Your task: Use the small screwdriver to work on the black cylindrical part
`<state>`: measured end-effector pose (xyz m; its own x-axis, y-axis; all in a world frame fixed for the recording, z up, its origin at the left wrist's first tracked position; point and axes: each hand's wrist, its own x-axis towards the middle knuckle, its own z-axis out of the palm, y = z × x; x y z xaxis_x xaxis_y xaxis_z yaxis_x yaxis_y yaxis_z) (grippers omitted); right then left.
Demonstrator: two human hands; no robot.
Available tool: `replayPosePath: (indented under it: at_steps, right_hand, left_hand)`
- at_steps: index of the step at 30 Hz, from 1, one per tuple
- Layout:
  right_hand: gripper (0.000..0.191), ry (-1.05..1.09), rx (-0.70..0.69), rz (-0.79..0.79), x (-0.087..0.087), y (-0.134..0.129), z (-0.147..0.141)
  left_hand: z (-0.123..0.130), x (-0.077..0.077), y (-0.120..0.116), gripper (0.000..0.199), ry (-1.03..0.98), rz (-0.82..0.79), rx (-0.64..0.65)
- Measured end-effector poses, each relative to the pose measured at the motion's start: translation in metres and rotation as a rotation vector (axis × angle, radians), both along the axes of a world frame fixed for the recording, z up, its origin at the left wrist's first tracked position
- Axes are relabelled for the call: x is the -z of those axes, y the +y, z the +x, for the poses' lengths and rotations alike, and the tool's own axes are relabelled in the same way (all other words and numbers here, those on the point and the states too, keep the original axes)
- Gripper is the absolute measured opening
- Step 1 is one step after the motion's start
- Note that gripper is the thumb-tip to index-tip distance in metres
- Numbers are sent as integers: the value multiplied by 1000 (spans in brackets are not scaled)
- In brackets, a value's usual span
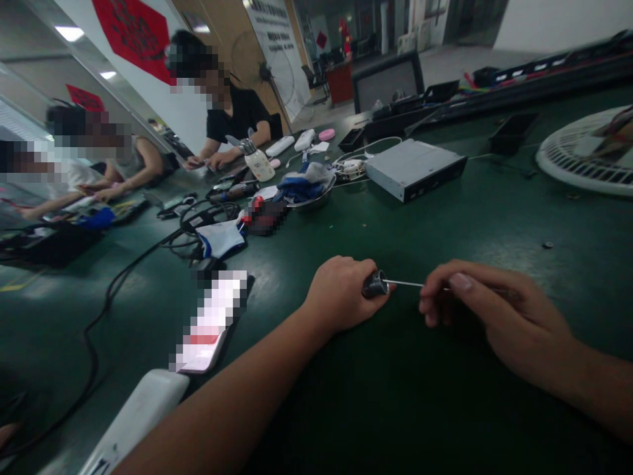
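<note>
Head cam, looking down the bench: my left hand (341,293) and right hand (494,310) are close together, just above the dark green surface (459,231). The left fingers (359,310) are curled shut around a small dark cylindrical piece (374,284), with its open end poking out past the fingertips. A thin metal rod (408,284) runs from that piece across the gap, and the right thumb and fingers (430,297) pinch its far end, so both hands are on the same bit of kit. Can't make out exactly what the piece is from here.

Just left of the left fingers, a pixelated phone (210,323) lies flat with a white bar-shaped object (138,409) right by it, and black cables (106,297) snake across the surface. Ahead of the fingers, there's a steel bowl (309,194) with blue and white cloth (304,181) in it, next to a silver metal drive box (414,168). A round white fan guard (583,152) sits far off to the right of the right fingers. Well beyond the fingers on the left, a person in a black T-shirt (242,115) and a person in a grey top (141,161) are working at the same surface, hands down among their own stuff, and a white jar of tools (260,165) stands near the black T-shirt person's hands.
</note>
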<state>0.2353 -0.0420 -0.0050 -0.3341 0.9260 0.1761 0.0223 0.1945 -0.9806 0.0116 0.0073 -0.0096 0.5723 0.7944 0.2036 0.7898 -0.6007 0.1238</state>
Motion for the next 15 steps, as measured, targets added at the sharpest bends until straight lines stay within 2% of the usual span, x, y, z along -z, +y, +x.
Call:
replayPosePath:
  at_steps: [4,10,15]
  right_hand:
    - [35,-19,36,8,-2,0,-1]
    - [34,-65,111,18,-2,0,-4]
    - [31,-15,35,17,-2,0,-2]
  left_hand:
    - [-1,-1,0,29,4,-3,8]
    - [-1,0,1,31,-23,14,36]
    - [-2,0,1,28,-19,27,56]
